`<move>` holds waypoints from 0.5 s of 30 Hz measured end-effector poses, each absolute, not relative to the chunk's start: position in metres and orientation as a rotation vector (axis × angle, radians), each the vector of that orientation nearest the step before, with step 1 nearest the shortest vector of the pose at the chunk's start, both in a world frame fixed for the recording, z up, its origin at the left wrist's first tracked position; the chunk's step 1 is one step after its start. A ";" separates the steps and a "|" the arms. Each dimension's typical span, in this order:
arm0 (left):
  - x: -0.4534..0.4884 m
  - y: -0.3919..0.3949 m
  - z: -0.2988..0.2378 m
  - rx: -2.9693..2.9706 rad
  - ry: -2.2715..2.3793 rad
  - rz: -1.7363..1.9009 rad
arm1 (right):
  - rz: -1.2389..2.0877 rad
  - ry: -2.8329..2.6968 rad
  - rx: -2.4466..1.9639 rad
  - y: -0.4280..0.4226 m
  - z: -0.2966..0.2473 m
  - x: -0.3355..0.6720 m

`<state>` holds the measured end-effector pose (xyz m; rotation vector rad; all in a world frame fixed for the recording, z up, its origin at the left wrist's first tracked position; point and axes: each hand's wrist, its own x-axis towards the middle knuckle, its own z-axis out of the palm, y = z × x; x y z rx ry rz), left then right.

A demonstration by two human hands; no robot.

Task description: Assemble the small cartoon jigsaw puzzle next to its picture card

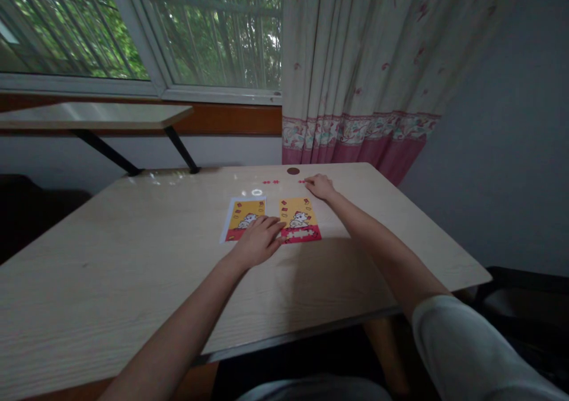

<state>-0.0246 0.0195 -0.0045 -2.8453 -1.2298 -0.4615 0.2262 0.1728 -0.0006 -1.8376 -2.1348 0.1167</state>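
Observation:
Two yellow and red picture cards lie side by side on the wooden table (111, 270). My left hand (258, 241) lies flat with fingers stretched, touching the lower edge of the left card (242, 212) and the left edge of the right card (299, 217). My right hand (320, 185) reaches farther back, fingers curled down on small red pieces (302, 181) lying on the table. Another pair of small red pieces (270, 182) lies to their left.
A brown round spot (293, 171) sits near the table's far edge. A shelf on black brackets (95, 116) hangs under the window at the back left. A patterned curtain (355, 69) hangs behind the table. The table's right corner (484, 279) ends near a dark seat.

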 end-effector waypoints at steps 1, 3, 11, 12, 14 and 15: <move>-0.025 0.019 -0.004 -2.845 -1.227 -0.465 | 0.113 -2.128 -1.835 0.174 -0.001 0.223; -0.025 0.019 -0.004 -2.846 -1.223 -0.467 | 0.110 -2.119 -1.822 0.176 -0.001 0.219; -0.025 0.019 -0.004 -2.859 -1.237 -0.517 | 0.292 -2.133 -1.690 0.174 0.000 0.229; -0.025 0.019 -0.004 -2.863 -1.235 -0.525 | 0.330 -2.143 -1.659 0.171 0.000 0.234; -0.024 0.020 -0.005 -2.872 -1.228 -0.531 | 0.387 -2.160 -1.607 0.162 0.000 0.244; -0.024 0.020 -0.005 -2.873 -1.229 -0.529 | 0.412 -2.158 -1.580 0.156 -0.001 0.250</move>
